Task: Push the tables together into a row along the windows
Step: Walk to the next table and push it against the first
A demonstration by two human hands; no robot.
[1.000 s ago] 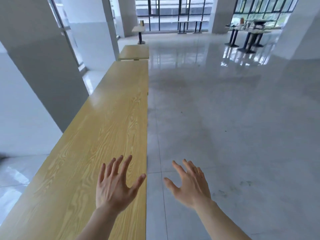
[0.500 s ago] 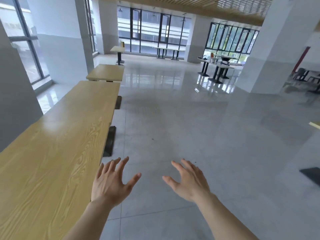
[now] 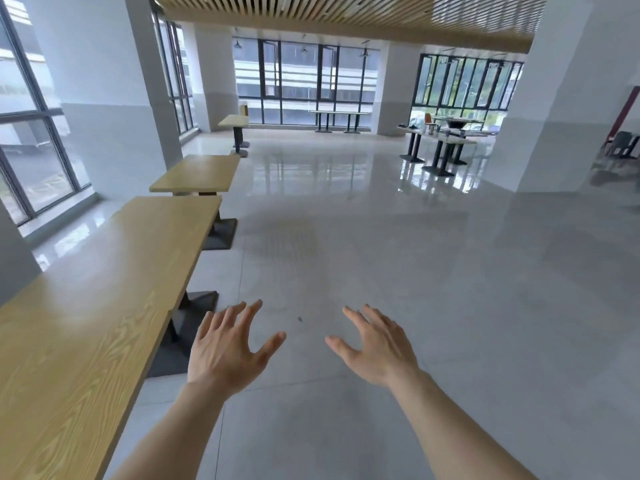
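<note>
You stand on a pale, glossy tiled floor (image 3: 398,254) in a large hall with tall dark-framed windows (image 3: 34,133) along your left and more at the far end. A long run of wood-grain tabletops (image 3: 104,289) stretches along your left side beside the windows, its tops meeting edge to edge, with dark pedestal bases (image 3: 194,306) showing beneath the right edge. Just beyond its far end sits a separate small table (image 3: 197,173), close to the row but with a narrow gap between them, so it is not joined. Farther on, another lone table (image 3: 234,121) stands well apart near the far windows, and a cluster of dark-legged tables (image 3: 440,140) carrying small items sits well off to the right by a white pillar (image 3: 540,116).

Your left hand (image 3: 221,351) floats in the air just right of the row's edge, fingers spread wide, gripping nothing. Your right hand (image 3: 377,344) hangs beside it over the floor, likewise splayed and empty, touching no table.
</note>
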